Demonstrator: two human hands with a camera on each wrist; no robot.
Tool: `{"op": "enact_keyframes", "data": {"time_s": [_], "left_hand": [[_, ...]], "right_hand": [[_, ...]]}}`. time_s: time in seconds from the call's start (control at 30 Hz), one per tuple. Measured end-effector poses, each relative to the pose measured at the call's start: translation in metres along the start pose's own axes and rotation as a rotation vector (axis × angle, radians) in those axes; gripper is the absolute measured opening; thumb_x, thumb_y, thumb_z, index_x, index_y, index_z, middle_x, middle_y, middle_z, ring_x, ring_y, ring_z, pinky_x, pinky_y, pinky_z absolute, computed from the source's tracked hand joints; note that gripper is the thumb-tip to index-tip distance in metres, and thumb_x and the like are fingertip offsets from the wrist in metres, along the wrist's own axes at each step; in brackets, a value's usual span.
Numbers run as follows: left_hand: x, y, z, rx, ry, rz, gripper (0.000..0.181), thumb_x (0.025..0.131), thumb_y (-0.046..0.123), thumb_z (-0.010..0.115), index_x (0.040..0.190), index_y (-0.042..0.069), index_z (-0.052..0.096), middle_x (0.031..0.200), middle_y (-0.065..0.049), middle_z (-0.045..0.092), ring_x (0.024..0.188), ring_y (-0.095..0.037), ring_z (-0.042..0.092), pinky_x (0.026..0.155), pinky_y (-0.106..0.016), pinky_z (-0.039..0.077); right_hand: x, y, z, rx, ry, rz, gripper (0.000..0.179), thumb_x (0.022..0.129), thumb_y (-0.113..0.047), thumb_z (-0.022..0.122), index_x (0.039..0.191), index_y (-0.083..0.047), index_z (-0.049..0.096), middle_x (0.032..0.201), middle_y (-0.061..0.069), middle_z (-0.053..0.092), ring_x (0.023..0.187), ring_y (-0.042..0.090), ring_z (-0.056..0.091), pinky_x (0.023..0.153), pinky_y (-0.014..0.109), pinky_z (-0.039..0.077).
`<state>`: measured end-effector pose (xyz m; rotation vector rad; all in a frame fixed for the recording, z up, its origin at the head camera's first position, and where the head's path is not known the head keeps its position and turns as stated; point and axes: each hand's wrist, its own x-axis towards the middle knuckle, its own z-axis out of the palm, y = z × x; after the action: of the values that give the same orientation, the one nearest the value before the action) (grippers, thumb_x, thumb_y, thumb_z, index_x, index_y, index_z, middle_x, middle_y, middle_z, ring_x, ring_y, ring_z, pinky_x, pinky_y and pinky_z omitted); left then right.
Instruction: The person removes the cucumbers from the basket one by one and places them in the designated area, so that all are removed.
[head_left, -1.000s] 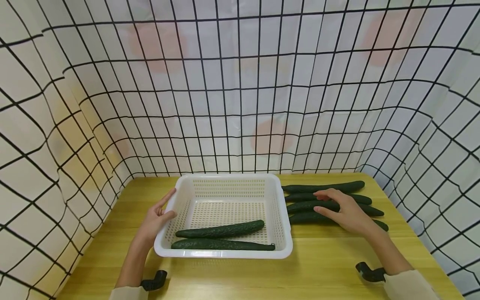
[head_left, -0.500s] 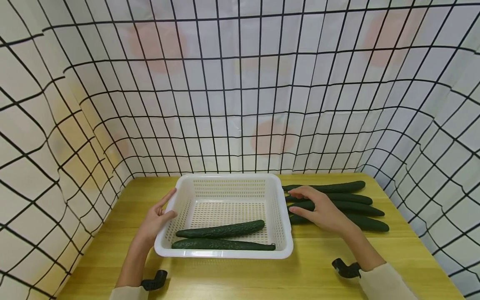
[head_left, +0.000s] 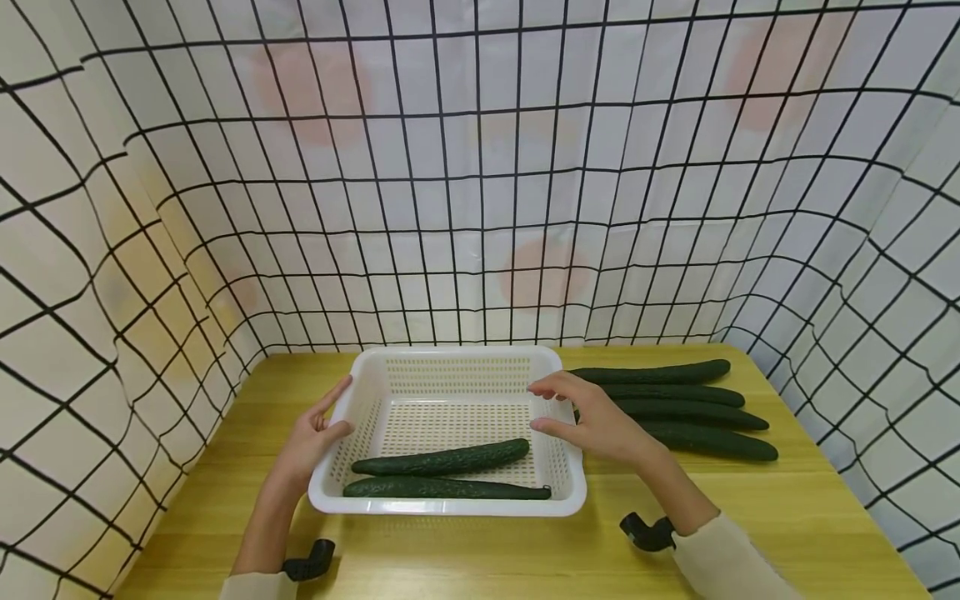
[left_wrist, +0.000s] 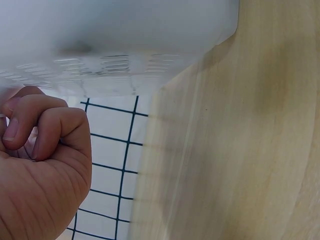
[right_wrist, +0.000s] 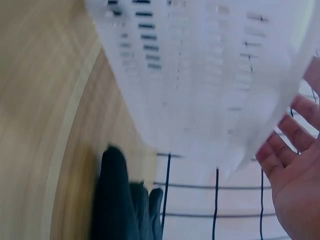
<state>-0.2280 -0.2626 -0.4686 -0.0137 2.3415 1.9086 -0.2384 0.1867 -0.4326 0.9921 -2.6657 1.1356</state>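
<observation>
A white plastic basket [head_left: 446, 507] with a slotted bottom sits on the table. Two dark green cucumbers [head_left: 442, 460] lie inside along its near side. My left hand [head_left: 309, 446] grips the basket's left rim, thumb over the edge; in the left wrist view several fingers of that hand [left_wrist: 47, 160] are curled by the basket's outer wall [left_wrist: 140, 30]. Over the right rim reaches my right hand [head_left: 600, 423], thumb and fingers spread apart and holding nothing. Its fingers [right_wrist: 295, 132] show extended right at the rim in the right wrist view.
Several more cucumbers [head_left: 705, 414] lie side by side on the table, right of the basket, partly behind my right hand. White walls with a black grid [head_left: 480, 208] enclose the back and sides. The wooden table [head_left: 480, 558] extends in front of the basket.
My right hand has moved left from above the loose cucumbers to the basket's right rim, still holding nothing. The left hand and basket have stayed in place.
</observation>
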Motion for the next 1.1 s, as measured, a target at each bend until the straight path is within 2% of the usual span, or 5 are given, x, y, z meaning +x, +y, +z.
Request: {"op": "enact_keyframes", "data": {"time_s": [0.13,0.33,0.53,0.87,1.1], "left_hand": [[0.0,0.0,0.0,-0.002,-0.008,0.006,0.078,0.098,0.005,0.058,0.164,0.035,0.029,0.068,-0.01,0.062,0.096,-0.033,0.075,0.076,-0.045,0.064],[-0.001,0.001,0.002,-0.003,-0.003,0.01,0.077,0.098,0.004,0.058,0.164,0.033,0.03,0.075,-0.017,0.066,0.1,-0.036,0.074,0.077,-0.047,0.064],[-0.002,0.003,0.002,-0.001,-0.004,0.02,0.077,0.099,0.005,0.058,0.164,0.032,0.029,0.085,-0.023,0.07,0.103,-0.035,0.073,0.078,-0.047,0.064],[-0.001,0.003,0.0,-0.02,-0.01,0.009,0.079,0.097,0.002,0.058,0.164,0.032,0.029,0.062,-0.005,0.059,0.089,-0.029,0.076,0.075,-0.046,0.064],[-0.001,0.001,0.0,-0.014,-0.009,0.005,0.079,0.097,0.004,0.059,0.164,0.033,0.029,0.066,-0.007,0.062,0.092,-0.031,0.076,0.076,-0.046,0.064]], "right_hand": [[0.009,-0.005,0.01,0.029,-0.036,-0.018,0.047,0.095,-0.038,0.074,0.138,-0.025,0.06,0.129,-0.006,0.062,0.115,0.016,0.061,0.098,0.047,0.056],[0.018,-0.017,0.022,0.103,-0.11,0.028,0.051,0.095,-0.043,0.072,0.14,-0.023,0.058,0.133,-0.003,0.06,0.117,0.031,0.063,0.099,0.053,0.055],[0.029,-0.026,0.031,0.083,-0.174,0.013,0.057,0.097,-0.043,0.069,0.144,-0.014,0.056,0.138,0.005,0.06,0.119,0.031,0.061,0.099,0.052,0.054],[0.049,-0.031,0.05,0.026,-0.292,0.004,0.06,0.097,-0.042,0.069,0.146,-0.009,0.055,0.142,0.01,0.06,0.123,0.029,0.06,0.1,0.051,0.053],[0.053,-0.032,0.062,-0.048,-0.424,0.033,0.062,0.098,-0.042,0.068,0.148,-0.009,0.053,0.142,0.01,0.059,0.126,0.027,0.06,0.103,0.045,0.053]]}}
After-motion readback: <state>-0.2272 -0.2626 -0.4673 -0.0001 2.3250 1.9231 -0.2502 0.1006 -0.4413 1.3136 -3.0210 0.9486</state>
